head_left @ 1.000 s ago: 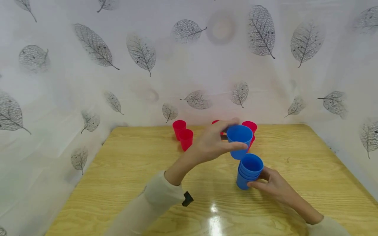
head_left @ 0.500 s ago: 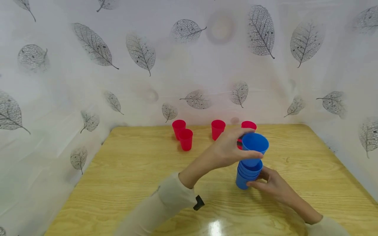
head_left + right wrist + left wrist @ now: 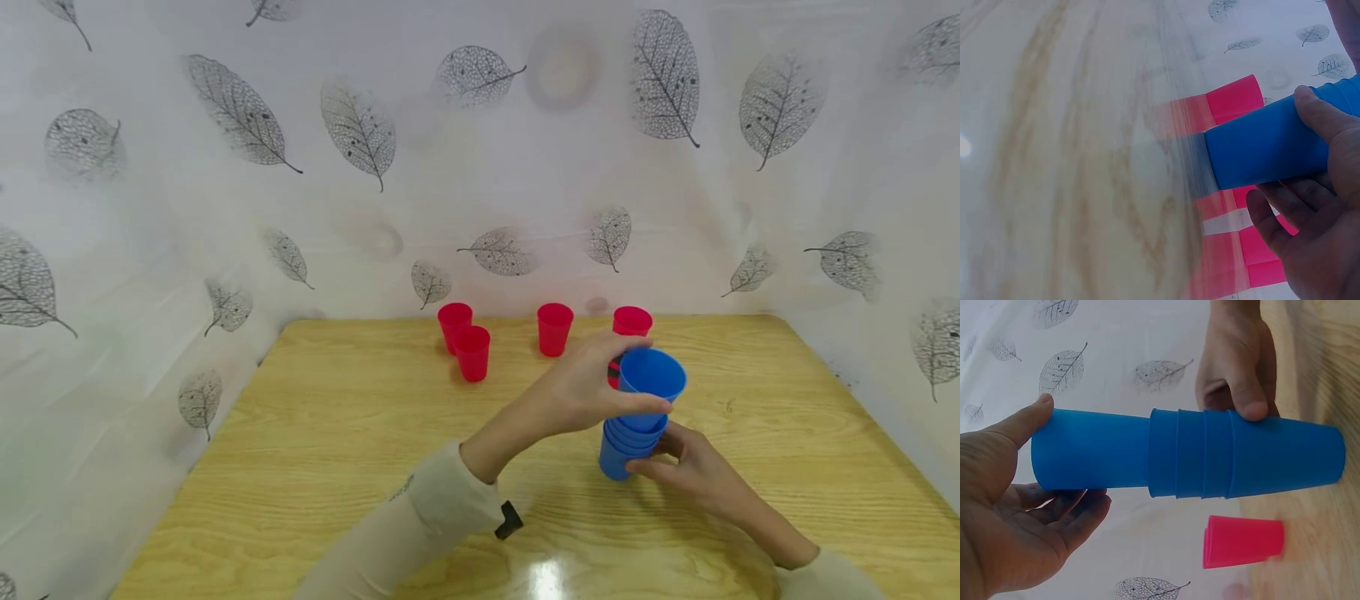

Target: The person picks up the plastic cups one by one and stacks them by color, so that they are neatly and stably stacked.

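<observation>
My left hand [image 3: 641, 375] grips a blue cup [image 3: 654, 371] by its rim and side. The cup's lower part sits inside the top of a stack of blue cups [image 3: 624, 450] standing on the wooden table [image 3: 337, 433]. My right hand [image 3: 656, 457] holds the stack near its base, thumb and fingers curled round it. In the left wrist view the held blue cup [image 3: 1085, 450] sticks well out of the stack [image 3: 1254, 456], with the left hand's thumb on top and its fingers underneath. The right wrist view shows the stack [image 3: 1266, 147] in the right hand's fingers [image 3: 1313, 115].
Several red cups stand along the table's far edge: two [image 3: 472, 352] at the left, one [image 3: 554, 327] in the middle, one [image 3: 632, 321] at the right. Another red cup [image 3: 613, 373] is partly hidden behind the blue cup. Leaf-print sheeting [image 3: 225, 208] walls the table on three sides.
The left hand carried the blue cup rightward and down from above the table onto the stack, where its bottom now sits inside. The right hand and stack stayed in place.
</observation>
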The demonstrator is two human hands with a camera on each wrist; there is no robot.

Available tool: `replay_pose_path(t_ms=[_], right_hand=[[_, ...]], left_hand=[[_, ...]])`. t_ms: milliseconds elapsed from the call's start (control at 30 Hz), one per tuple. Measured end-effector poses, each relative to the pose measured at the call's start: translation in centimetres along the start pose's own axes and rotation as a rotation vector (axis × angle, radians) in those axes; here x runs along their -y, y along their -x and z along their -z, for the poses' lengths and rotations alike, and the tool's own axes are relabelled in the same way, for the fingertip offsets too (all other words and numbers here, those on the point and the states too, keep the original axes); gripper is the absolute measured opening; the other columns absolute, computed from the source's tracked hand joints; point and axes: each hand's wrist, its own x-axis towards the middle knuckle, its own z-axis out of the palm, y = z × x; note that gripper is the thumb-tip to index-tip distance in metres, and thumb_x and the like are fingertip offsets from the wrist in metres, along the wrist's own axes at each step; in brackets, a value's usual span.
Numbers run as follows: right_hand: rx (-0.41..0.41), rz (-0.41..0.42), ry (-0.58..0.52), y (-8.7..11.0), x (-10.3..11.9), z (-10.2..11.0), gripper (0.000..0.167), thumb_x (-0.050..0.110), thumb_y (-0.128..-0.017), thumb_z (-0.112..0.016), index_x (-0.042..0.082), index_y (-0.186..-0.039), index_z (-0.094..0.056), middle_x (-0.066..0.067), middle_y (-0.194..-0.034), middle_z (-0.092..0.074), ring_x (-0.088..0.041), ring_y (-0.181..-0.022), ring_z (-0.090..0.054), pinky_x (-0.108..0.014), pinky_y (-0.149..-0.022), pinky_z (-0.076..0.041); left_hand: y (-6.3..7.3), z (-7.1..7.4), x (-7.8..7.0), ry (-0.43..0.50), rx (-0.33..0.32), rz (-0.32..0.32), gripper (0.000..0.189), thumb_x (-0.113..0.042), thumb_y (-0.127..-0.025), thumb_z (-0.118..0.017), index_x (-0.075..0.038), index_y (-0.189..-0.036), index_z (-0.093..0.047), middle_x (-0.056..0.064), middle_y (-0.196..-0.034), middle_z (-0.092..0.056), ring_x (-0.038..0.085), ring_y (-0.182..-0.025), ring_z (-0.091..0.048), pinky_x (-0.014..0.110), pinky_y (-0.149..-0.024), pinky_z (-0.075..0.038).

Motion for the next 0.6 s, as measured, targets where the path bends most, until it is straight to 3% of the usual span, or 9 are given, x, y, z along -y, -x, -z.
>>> replay_pose_path(t_ms=[167,300,600], right_hand=[[0.003,0.008,0.001,0.01,-0.05,0.07,0.056,0.007,-0.097,-0.073,-0.009,-0.143,-0.048,-0.020,-0.130,-0.065,-0.008,-0.105,-0.067,-0.026,-0.086,-0.057],[0.002,-0.002,-0.007,0.03,0.11,0.17,0.057,0.008,-0.096,-0.073,-0.009,-0.144,-0.047,-0.025,-0.132,-0.063,-0.008,-0.105,-0.067,-0.025,-0.086,-0.057],[0.001,-0.005,-0.007,0.11,-0.03,0.12,0.061,0.008,-0.096,-0.074,-0.007,-0.147,-0.044,-0.027,-0.136,-0.059,-0.011,-0.103,-0.067,-0.027,-0.085,-0.058]], left_hand=[[0.03,-0.13,0.03,-0.015,0.009,-0.010,0.075,-0.038,-0.089,-0.082,-0.011,-0.152,-0.050,0.002,-0.143,-0.059,0.010,-0.118,-0.058,0.011,-0.084,-0.049],[0.15,-0.35,0.16,-0.017,0.010,-0.008,0.075,-0.038,-0.089,-0.082,-0.011,-0.152,-0.051,0.001,-0.143,-0.059,0.009,-0.117,-0.057,0.011,-0.084,-0.049],[0.36,-0.64,0.36,-0.026,0.028,-0.002,0.077,-0.038,-0.090,-0.082,-0.011,-0.153,-0.049,0.000,-0.148,-0.056,0.010,-0.127,-0.055,0.014,-0.093,-0.049]])
